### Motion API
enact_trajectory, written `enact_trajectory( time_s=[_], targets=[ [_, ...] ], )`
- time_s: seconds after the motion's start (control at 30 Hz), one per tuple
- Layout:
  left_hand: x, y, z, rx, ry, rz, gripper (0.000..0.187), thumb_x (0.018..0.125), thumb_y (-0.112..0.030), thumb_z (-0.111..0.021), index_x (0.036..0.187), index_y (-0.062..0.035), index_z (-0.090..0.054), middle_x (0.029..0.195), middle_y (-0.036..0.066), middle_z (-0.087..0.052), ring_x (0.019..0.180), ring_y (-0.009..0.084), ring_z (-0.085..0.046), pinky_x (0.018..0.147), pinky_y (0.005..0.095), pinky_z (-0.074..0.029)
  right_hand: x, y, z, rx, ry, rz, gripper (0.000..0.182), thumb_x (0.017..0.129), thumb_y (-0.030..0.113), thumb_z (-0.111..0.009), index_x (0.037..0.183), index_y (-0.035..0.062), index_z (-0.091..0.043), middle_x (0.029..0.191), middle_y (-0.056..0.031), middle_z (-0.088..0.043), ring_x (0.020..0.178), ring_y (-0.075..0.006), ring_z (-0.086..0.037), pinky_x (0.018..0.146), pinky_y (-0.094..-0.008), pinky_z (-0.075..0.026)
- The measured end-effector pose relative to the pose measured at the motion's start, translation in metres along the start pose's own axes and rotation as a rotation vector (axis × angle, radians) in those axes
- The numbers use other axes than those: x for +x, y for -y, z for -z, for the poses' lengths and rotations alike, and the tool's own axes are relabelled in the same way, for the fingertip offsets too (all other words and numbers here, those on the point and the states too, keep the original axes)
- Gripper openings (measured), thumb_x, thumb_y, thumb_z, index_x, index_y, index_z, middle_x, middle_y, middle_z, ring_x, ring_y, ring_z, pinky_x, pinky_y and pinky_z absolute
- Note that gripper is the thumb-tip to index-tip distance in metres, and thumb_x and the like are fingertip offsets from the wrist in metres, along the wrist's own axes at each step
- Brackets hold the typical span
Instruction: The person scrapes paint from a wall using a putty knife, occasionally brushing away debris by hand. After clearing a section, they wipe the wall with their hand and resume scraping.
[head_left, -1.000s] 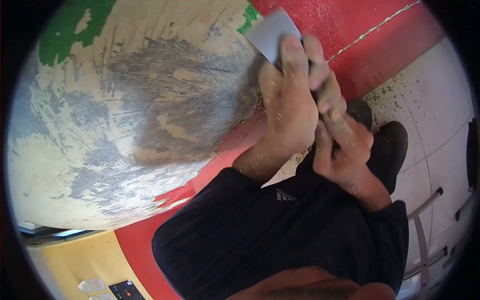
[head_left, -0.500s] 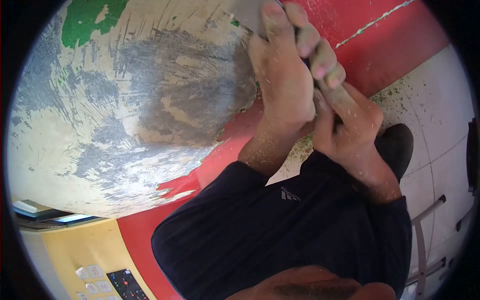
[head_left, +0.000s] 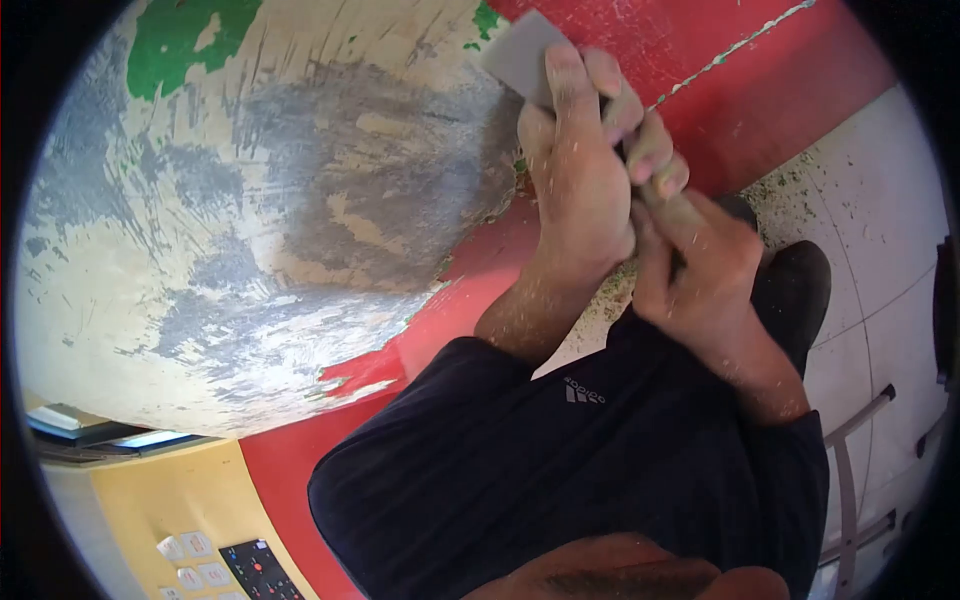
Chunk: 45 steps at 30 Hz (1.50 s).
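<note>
A scraper (head_left: 520, 58) with a flat grey blade rests its edge close to the wall surface (head_left: 330, 200), which is scratched through to white and grey. My left hand (head_left: 585, 185) is closed round its handle, thumb stretched along toward the blade and fingertips curled over the right side. Just below, my right hand (head_left: 705, 265) is closed at the handle's lower end, touching the left fingers. Most of the handle is hidden inside both hands. Pale flecks cling to both hands and wrists.
Red paint (head_left: 770, 90) borders the scraped area, with a green patch (head_left: 185, 45) at upper left. Paint crumbs (head_left: 790, 205) litter the tiled floor (head_left: 890, 250) near a dark shoe (head_left: 798, 300). A metal frame (head_left: 845, 490) stands at right; a yellow panel (head_left: 150, 495) is at lower left.
Both hands have drawn the scraper slightly down and to the right, toward my body. More of the grey blade now shows. The grip is unchanged.
</note>
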<state>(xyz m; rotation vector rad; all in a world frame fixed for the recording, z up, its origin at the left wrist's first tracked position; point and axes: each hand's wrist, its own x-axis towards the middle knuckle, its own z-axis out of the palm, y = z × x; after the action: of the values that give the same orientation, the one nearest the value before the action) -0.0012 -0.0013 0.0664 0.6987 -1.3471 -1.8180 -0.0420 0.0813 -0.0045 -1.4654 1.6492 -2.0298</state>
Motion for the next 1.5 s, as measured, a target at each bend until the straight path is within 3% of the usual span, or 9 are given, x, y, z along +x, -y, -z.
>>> enact_trajectory(
  time_s=[0.1,0.23,0.33,0.47,0.57,0.8,0.83,0.93,1.5],
  targets=[
    [0.011,-0.018,-0.010,-0.046,-0.011,-0.106,0.038,0.097,-0.048,-0.042,0.083,-0.0122,-0.041,0.060,-0.002,-0.031,0.042,0.0111,-0.035,0.038,0.0297,-0.037,0.015,0.001,-0.001,0.026,-0.013,0.029,0.025,0.077,-0.009,-0.059,0.100,-0.0058,-0.065,0.070,-0.0193,-0.058,0.058,-0.0311,-0.061,0.053,-0.0309,-0.046],
    [-0.005,0.006,0.004,-0.010,-0.033,0.063,0.032,0.098,-0.045,-0.042,0.083,-0.0160,-0.040,0.064,-0.003,-0.029,0.046,0.0087,-0.030,0.040,0.0259,-0.033,-0.010,-0.001,-0.005,0.037,-0.049,-0.032,0.024,0.078,-0.009,-0.058,0.101,-0.0052,-0.064,0.069,-0.0193,-0.057,0.057,-0.0304,-0.060,0.053,-0.0305,-0.046],
    [0.006,0.006,0.000,-0.031,0.027,-0.031,0.033,0.096,-0.046,-0.044,0.083,-0.0162,-0.040,0.064,-0.003,-0.028,0.046,0.0088,-0.030,0.040,0.0262,-0.034,0.001,-0.013,-0.008,-0.018,-0.139,0.085,0.024,0.071,-0.005,-0.065,0.094,0.0015,-0.067,0.058,-0.0110,-0.049,0.046,-0.0267,-0.052,0.042,-0.0344,-0.041],
    [0.008,-0.007,-0.004,-0.020,0.051,-0.027,0.032,0.097,-0.046,-0.044,0.084,-0.0166,-0.040,0.063,-0.003,-0.028,0.046,0.0088,-0.030,0.041,0.0267,-0.034,0.010,-0.007,-0.013,0.003,-0.209,0.138,0.023,0.072,-0.004,-0.065,0.093,0.0012,-0.067,0.058,-0.0120,-0.049,0.045,-0.0268,-0.051,0.042,-0.0345,-0.041],
    [0.006,0.010,0.001,-0.019,0.037,0.021,0.032,0.097,-0.045,-0.043,0.084,-0.0160,-0.040,0.063,-0.003,-0.028,0.045,0.0090,-0.031,0.041,0.0276,-0.035,-0.006,-0.003,-0.005,0.015,-0.141,-0.046,0.022,0.073,-0.004,-0.065,0.094,0.0011,-0.067,0.058,-0.0124,-0.050,0.045,-0.0271,-0.052,0.042,-0.0342,-0.041],
    [0.008,0.001,-0.002,-0.023,0.045,0.025,0.043,0.096,-0.048,-0.043,0.074,-0.0117,-0.039,0.057,-0.002,-0.030,0.040,0.0111,-0.036,0.038,0.0297,-0.038,0.007,-0.004,-0.005,-0.032,-0.177,0.082,0.019,0.075,-0.005,-0.064,0.093,-0.0006,-0.067,0.058,-0.0128,-0.051,0.045,-0.0266,-0.053,0.043,-0.0332,-0.042],
    [0.002,0.003,-0.002,-0.001,0.038,0.078,0.033,0.098,-0.044,-0.041,0.084,-0.0133,-0.040,0.064,-0.002,-0.029,0.046,0.0096,-0.032,0.041,0.0289,-0.035,0.000,-0.002,-0.007,-0.014,-0.179,0.050,0.019,0.075,-0.005,-0.064,0.093,-0.0002,-0.067,0.058,-0.0126,-0.051,0.045,-0.0266,-0.053,0.043,-0.0334,-0.042],
    [0.012,0.003,-0.008,-0.038,-0.012,-0.011,0.044,0.096,-0.048,-0.044,0.071,-0.0114,-0.038,0.055,-0.001,-0.030,0.040,0.0115,-0.037,0.038,0.0302,-0.039,0.005,-0.007,-0.003,-0.028,-0.145,0.057,0.018,0.074,-0.005,-0.065,0.091,0.0002,-0.067,0.059,-0.0123,-0.051,0.046,-0.0269,-0.052,0.043,-0.0336,-0.042],
    [-0.002,0.004,0.011,0.019,0.006,0.050,0.034,0.098,-0.045,-0.042,0.083,-0.0140,-0.041,0.062,-0.003,-0.028,0.044,0.0079,-0.029,0.041,0.0263,-0.034,-0.001,-0.005,-0.008,0.284,-0.074,-0.047,0.007,0.076,-0.005,-0.062,0.081,-0.0017,-0.064,0.058,-0.0148,-0.050,0.046,-0.0274,-0.051,0.045,-0.0321,-0.041]
  ],
)
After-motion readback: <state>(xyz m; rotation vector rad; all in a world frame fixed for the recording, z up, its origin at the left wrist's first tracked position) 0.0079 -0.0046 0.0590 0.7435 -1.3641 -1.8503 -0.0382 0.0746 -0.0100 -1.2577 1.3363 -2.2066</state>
